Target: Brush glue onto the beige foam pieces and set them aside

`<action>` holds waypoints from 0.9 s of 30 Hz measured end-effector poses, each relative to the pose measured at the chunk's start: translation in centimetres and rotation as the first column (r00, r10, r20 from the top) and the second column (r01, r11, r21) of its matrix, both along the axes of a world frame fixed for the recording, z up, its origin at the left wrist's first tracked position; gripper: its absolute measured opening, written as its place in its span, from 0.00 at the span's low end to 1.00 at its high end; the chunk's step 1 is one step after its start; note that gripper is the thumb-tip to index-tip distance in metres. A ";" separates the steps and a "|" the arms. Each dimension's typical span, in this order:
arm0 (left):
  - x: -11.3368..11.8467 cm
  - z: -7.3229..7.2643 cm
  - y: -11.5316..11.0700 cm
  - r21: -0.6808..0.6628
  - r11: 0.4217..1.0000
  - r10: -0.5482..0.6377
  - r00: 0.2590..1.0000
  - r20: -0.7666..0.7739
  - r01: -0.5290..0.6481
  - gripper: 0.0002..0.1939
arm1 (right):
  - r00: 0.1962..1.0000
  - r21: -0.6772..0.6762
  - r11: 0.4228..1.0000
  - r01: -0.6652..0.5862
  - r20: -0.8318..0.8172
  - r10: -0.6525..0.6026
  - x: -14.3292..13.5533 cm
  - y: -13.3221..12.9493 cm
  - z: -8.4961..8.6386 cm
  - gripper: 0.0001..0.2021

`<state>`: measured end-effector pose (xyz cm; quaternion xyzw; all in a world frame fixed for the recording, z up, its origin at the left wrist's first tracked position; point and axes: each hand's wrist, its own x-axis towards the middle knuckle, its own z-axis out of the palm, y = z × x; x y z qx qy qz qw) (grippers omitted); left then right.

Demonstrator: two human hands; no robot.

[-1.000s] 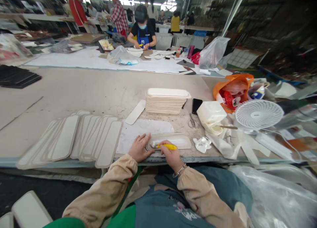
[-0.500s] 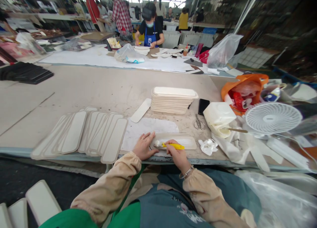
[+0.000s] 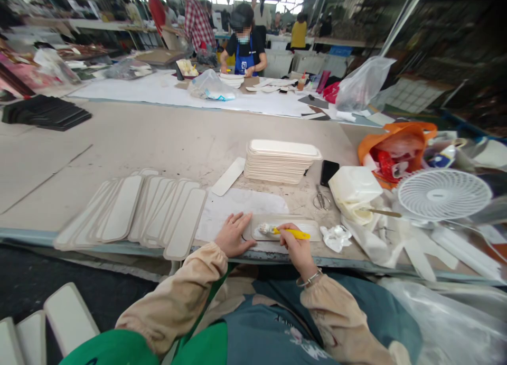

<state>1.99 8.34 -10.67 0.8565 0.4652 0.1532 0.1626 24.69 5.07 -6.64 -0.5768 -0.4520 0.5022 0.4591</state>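
My right hand [image 3: 295, 244] is closed around the yellow handle of a brush [image 3: 299, 233]. Its white-coated bristles rest on a long pale panel with rounded corners [image 3: 312, 228], near the panel's left part. Fingers stretched out, my left hand [image 3: 235, 235] lies flat at the left end of that panel. Beneath and behind this hand is a white sheet [image 3: 212, 217]. To the left, a fanned row of similar panels [image 3: 122, 209] overlaps along the table edge. Behind the work stands a neat stack of panels [image 3: 279, 164], with one loose panel [image 3: 228, 177] leaning beside it.
At right are scissors [image 3: 321, 200], a phone [image 3: 329, 172], a white plastic container [image 3: 355, 188] with a stick, crumpled white material [image 3: 336, 237], a white fan [image 3: 443, 194] and an orange bag [image 3: 366, 146]. Dark sheets [image 3: 47, 113] lie far left. A co-worker [image 3: 244, 48] works across the table.
The brush in my right hand has moved to the right along the panel, away from my left hand. My left hand stays flat at the panel's end. The view has shifted slightly.
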 end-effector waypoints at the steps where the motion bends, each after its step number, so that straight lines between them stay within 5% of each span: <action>1: 0.0 0.1 0.0 -0.001 1.000 -0.004 1.000 -0.005 0.004 0.47 | 1.000 0.007 1.000 0.004 -0.005 -0.004 -0.3 0.1 -0.2 0.09; 18: 1.3 0.7 -0.3 0.039 0.999 0.005 0.995 -0.104 -0.001 0.36 | 1.000 -0.018 1.000 0.000 -0.006 -0.001 -1.5 1.5 -1.2 0.09; 27: 1.3 1.0 -0.4 0.061 0.998 -0.001 0.991 -0.131 0.010 0.36 | 0.977 -0.051 0.979 0.196 0.097 -0.191 4.0 1.2 -0.9 0.10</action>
